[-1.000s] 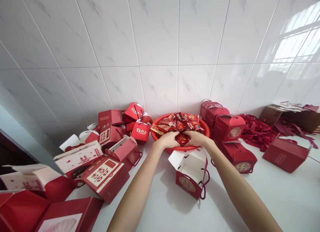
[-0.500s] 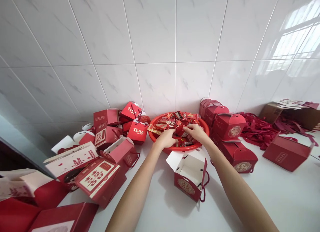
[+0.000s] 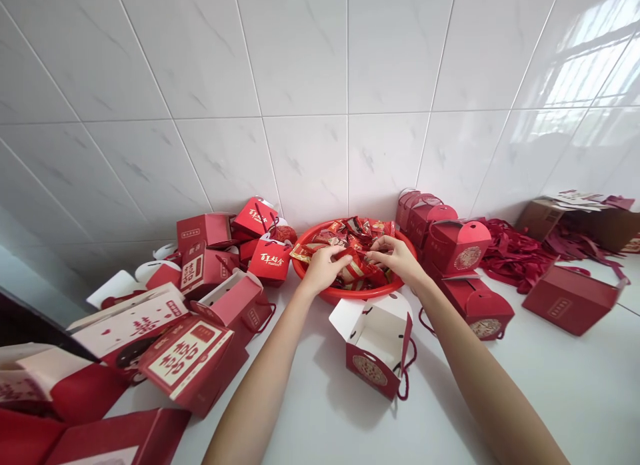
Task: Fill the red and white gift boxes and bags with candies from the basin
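A round red basin (image 3: 350, 293) full of shiny red and gold wrapped packets (image 3: 361, 237) stands against the wall. Over its left front part, my left hand (image 3: 324, 268) has its fingers closed on a red packet (image 3: 345, 255). My right hand (image 3: 393, 257) is over the right part, its thumb and fingertips pinched together among the packets; what they hold is too small to make out. Just in front of the basin, between my forearms, an open red box (image 3: 373, 365) with a white inside and a dark red cord handle sits with nothing visible in it.
Many red and white gift boxes (image 3: 185, 358) crowd the left side. Closed red boxes (image 3: 460, 248) are stacked right of the basin. Farther right lie dark red ribbons (image 3: 517, 255), a red box (image 3: 573, 298) and a brown carton (image 3: 543, 219). A tiled wall (image 3: 305, 165) rises behind.
Both hands have lifted slightly from the packets, and a red packet now shows at my left fingers. The packets in the basin have shifted. The view has moved a little.
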A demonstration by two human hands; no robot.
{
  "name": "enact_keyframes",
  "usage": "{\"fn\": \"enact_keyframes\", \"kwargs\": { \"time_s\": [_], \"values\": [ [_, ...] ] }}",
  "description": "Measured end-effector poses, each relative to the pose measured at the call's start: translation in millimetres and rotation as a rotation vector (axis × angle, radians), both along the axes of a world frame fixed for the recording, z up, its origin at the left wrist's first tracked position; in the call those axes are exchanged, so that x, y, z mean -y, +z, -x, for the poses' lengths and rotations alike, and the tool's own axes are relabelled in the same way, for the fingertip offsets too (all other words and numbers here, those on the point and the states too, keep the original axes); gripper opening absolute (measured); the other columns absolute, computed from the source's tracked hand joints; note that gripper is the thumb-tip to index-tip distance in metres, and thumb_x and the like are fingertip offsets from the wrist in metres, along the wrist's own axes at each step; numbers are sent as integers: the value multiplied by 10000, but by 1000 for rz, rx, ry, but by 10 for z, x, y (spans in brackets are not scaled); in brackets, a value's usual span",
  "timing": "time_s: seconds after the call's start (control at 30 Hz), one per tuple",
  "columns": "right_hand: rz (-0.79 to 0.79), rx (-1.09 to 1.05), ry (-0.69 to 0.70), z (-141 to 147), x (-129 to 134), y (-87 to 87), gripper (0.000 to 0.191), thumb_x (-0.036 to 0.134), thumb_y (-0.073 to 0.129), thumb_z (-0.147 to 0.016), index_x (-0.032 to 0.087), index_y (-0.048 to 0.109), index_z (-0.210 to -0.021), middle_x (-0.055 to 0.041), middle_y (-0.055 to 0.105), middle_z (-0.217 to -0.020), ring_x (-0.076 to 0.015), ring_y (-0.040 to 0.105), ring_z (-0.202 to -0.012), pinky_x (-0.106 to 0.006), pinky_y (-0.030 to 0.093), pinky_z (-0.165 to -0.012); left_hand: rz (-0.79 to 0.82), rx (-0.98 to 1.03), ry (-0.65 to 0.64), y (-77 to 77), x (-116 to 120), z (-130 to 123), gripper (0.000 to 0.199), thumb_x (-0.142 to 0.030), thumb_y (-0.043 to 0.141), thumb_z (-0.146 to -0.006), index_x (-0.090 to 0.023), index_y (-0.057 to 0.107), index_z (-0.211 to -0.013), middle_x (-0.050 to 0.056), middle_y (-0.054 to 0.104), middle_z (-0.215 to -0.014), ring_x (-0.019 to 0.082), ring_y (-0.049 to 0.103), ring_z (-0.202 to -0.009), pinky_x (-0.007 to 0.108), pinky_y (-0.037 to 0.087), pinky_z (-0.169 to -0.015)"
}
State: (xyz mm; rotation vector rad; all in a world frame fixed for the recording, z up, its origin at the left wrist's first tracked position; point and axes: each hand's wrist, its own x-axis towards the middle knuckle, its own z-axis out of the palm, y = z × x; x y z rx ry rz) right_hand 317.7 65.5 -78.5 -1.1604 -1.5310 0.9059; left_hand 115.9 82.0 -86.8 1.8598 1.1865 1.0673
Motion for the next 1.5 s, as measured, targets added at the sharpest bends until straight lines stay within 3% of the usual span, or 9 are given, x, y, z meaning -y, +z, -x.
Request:
{"fn": "enact_keyframes", "kwargs": {
  "time_s": [0.2,0.33,0.47,0.57,0.7,0.87,1.03,1.23,1.5],
  "values": [
    [-95,161,96,-24,-55,-79,335,321,709,-603,214,501,-842,9,580,-886,-144,574,-716,-290,480,-683,-78,71,-23,21,33,24,277,-284,578,-896,-146,673,-1117,104,701,-1207,228,682,-1029,343,566,-906],
    [-91,557,-65,48,-74,-131,351,208,694,-605,206,533,-916,-28,609,-931,-191,581,-801,-285,441,-698,-119,-22,9,54,88,18,211,-244,592,-901,-168,666,-1084,89,720,-1138,233,678,-1058,354,542,-964],
    [-109,756,-163,90,-55,-123,315,122,642,-639,181,597,-946,-73,666,-942,-234,604,-875,-293,430,-736,-26,65,38,67,117,-10,323,-139,687,-790,-169,599,-1099,116,630,-1277,188,713,-930,319,584,-851],
    [-96,700,-189,79,-54,-93,284,72,603,-620,186,621,-879,-60,701,-908,-225,624,-844,-292,441,-742,-4,99,69,75,129,-16,381,-81,744,-676,-171,571,-1003,95,614,-1231,139,706,-803,262,577,-727],
    [-58,538,-263,39,-73,-72,149,102,605,-641,210,590,-741,-30,706,-836,-202,641,-797,-291,475,-749,-74,-115,75,105,173,-14,199,-231,735,-740,-171,561,-665,-13,632,-724,127,607,-657,237,477,-638],
    [-102,265,-435,-9,-67,-79,101,203,645,-659,227,548,-675,-17,695,-782,-209,648,-786,-326,504,-782,-55,-458,-55,154,219,-49,524,-472,600,-867,-185,536,-433,-26,449,-455,115,440,-516,265,311,-539],
    [-111,40,-542,-46,-116,-127,129,281,642,-704,227,524,-702,-32,675,-804,-212,641,-795,-361,519,-803,107,-623,-187,181,155,-86,139,-328,667,-746,-240,774,-754,-19,732,-753,177,625,-721,237,396,-584],
    [-155,-131,-504,-61,-198,-181,123,289,624,-682,229,518,-699,-19,633,-752,-200,613,-731,-347,510,-762,265,-621,-286,166,34,-117,306,-208,630,-644,-209,811,-892,21,787,-881,221,691,-788,239,493,-627],
    [-191,96,-374,-8,-134,-138,101,238,518,-621,238,564,-711,-9,683,-752,-206,617,-713,-315,481,-692,359,-753,-380,227,-25,-114,382,-326,660,-665,-287,784,-1025,-13,784,-998,242,715,-900,266,536,-734]
  ]
}}
